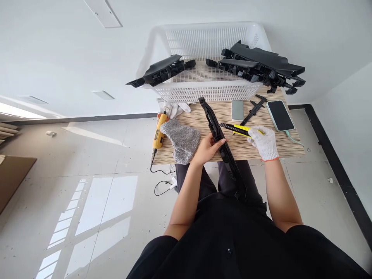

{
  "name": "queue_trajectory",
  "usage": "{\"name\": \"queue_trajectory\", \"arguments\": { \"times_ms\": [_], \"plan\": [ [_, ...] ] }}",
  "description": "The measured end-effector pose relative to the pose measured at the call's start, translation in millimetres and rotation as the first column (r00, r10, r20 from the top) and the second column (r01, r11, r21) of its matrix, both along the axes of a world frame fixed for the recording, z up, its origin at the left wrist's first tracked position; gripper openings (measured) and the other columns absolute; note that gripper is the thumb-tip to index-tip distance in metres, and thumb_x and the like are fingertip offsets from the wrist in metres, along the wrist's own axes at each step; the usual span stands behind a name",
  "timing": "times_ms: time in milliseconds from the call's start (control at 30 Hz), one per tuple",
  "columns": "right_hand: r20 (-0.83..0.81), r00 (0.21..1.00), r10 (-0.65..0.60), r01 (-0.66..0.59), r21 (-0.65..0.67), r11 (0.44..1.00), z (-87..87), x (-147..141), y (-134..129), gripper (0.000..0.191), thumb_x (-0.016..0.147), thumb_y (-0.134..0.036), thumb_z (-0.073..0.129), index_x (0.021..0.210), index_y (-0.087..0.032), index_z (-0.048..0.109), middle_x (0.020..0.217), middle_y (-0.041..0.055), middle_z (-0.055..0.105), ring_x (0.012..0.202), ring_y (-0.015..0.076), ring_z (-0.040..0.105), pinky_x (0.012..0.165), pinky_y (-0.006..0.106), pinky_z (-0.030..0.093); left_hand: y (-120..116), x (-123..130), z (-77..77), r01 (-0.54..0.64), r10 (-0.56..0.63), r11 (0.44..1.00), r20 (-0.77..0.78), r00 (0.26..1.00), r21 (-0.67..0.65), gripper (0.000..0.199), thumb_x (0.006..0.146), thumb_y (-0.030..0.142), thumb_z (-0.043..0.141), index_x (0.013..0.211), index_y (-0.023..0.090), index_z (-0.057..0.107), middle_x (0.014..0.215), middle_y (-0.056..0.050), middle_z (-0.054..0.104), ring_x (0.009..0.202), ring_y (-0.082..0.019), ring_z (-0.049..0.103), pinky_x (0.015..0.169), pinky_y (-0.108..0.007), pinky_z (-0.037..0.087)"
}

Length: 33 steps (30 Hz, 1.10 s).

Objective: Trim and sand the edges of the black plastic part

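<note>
A long black plastic part (229,159) slants from over the table down toward my lap. Bare, my left hand (207,149) is closed around its middle, the thumb lying across it. My right hand (263,141), in a white glove with an orange cuff, grips a yellow and black utility knife (240,130). The knife's blade points left, its tip at the edge of the black part just above my left hand; whether it touches cannot be made out.
Behind, a white basket (209,91) holds several black parts (255,64). On the striped table (215,110) lie a yellow tool (159,131), grey cloth (181,141), white glove (174,109), grey-green box (237,111), black caliper (254,111) and phone (280,115) with a cable.
</note>
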State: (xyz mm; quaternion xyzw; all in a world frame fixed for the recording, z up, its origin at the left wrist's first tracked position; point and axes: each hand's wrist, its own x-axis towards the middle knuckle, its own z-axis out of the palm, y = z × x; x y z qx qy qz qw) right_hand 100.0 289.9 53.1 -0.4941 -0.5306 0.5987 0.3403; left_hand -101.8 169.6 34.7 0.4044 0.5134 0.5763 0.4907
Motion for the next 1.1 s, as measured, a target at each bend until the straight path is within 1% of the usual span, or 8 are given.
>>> {"name": "queue_trajectory", "arguments": {
  "times_ms": [100, 200, 333, 467, 600, 733, 833, 1100],
  "plan": [
    [0.005, 0.999, 0.039, -0.039, -0.019, 0.999, -0.9, 0.5, -0.3, 0.028, 0.062, -0.036, 0.083, 0.077, -0.015, 0.072, 0.051, -0.0012, 0.057, 0.046, 0.011, 0.056, 0.038, 0.018, 0.035, 0.6, -0.2, -0.8, 0.011, -0.011, 1.0, -0.02, 1.0, 0.008, 0.043, 0.087, 0.055, 0.074, 0.104, 0.016, 0.067, 0.104, -0.011, 0.079, 0.098, -0.024, 0.074, 0.084, -0.036, 0.06],
    [-0.01, 1.0, 0.007, -0.006, 0.003, 1.0, -2.9, 1.6, -0.3, 0.029, 0.064, -0.038, 0.083, 0.079, -0.016, 0.073, 0.052, -0.0014, 0.058, 0.045, 0.0098, 0.055, 0.038, 0.018, 0.034, 1.6, 0.2, -1.3, 0.002, -0.002, 1.0, -0.015, 1.0, 0.008, 0.044, 0.087, 0.054, 0.074, 0.107, 0.016, 0.066, 0.101, -0.009, 0.079, 0.095, -0.023, 0.074, 0.084, -0.036, 0.06],
    [-0.004, 1.0, 0.031, -0.031, -0.023, 0.999, -5.3, 2.7, 0.1, 0.034, 0.062, -0.041, 0.085, 0.08, -0.015, 0.073, 0.052, -0.0011, 0.059, 0.046, 0.0105, 0.056, 0.038, 0.018, 0.035, 3.4, 1.7, -2.5, 0.007, -0.007, 1.0, -0.021, 1.0, 0.02, 0.043, 0.087, 0.055, 0.072, 0.104, 0.015, 0.065, 0.099, -0.01, 0.078, 0.093, -0.022, 0.073, 0.086, -0.036, 0.059],
    [-0.012, 0.998, -0.056, 0.056, -0.018, 0.998, -3.1, 2.3, 0.8, 0.036, 0.06, -0.042, 0.086, 0.08, -0.015, 0.072, 0.055, -0.0014, 0.06, 0.048, 0.0109, 0.058, 0.04, 0.018, 0.039, 7.3, 3.1, -6.0, -0.014, 0.014, 1.0, 0.011, 1.0, 0.011, 0.045, 0.087, 0.056, 0.072, 0.106, 0.016, 0.062, 0.101, -0.01, 0.077, 0.095, -0.022, 0.073, 0.087, -0.036, 0.059],
    [-0.015, 1.0, -0.01, 0.01, -0.024, 1.0, -0.9, 2.2, 1.9, 0.036, 0.06, -0.041, 0.087, 0.08, -0.015, 0.072, 0.055, -0.0009, 0.06, 0.049, 0.0114, 0.059, 0.04, 0.018, 0.039, 11.6, 4.2, -9.2, -0.023, 0.024, 0.999, -0.042, 0.999, 0.032, 0.047, 0.088, 0.06, 0.068, 0.106, 0.017, 0.061, 0.102, -0.01, 0.076, 0.096, -0.023, 0.073, 0.088, -0.037, 0.059],
    [-0.022, 0.996, -0.089, 0.089, -0.007, 0.996, -2.5, 1.5, 3.1, 0.035, 0.063, -0.043, 0.086, 0.08, -0.015, 0.072, 0.055, -0.0013, 0.06, 0.05, 0.0109, 0.059, 0.041, 0.018, 0.041, 13.1, 5.3, -11.1, -0.03, 0.032, 0.999, -0.059, 0.998, 0.038, 0.049, 0.089, 0.061, 0.066, 0.11, 0.017, 0.06, 0.108, -0.012, 0.075, 0.098, -0.024, 0.072, 0.087, -0.037, 0.058],
    [-0.026, 0.998, -0.056, 0.055, -0.031, 0.998, -4.9, 2.2, 4.0, 0.035, 0.062, -0.042, 0.086, 0.079, -0.015, 0.071, 0.053, -0.0018, 0.058, 0.05, 0.0118, 0.059, 0.041, 0.018, 0.041, 12.7, 6.4, -12.6, -0.002, 0.008, 0.999, -0.115, 0.993, 0.052, 0.047, 0.093, 0.058, 0.063, 0.116, 0.017, 0.061, 0.111, -0.01, 0.074, 0.1, -0.024, 0.07, 0.089, -0.036, 0.057],
    [-0.005, 1.0, 0.004, -0.004, -0.022, 1.0, -5.6, 4.8, 3.6, 0.038, 0.061, -0.045, 0.086, 0.079, -0.015, 0.07, 0.055, -0.0005, 0.059, 0.048, 0.0117, 0.058, 0.039, 0.019, 0.038, 9.7, 7.6, -7.5, -0.027, 0.025, 1.0, -0.198, 0.98, -0.004, 0.043, 0.095, 0.057, 0.06, 0.114, 0.019, 0.061, 0.089, -0.004, 0.067, 0.075, -0.018, 0.063, 0.068, -0.028, 0.052]
  ]
}}
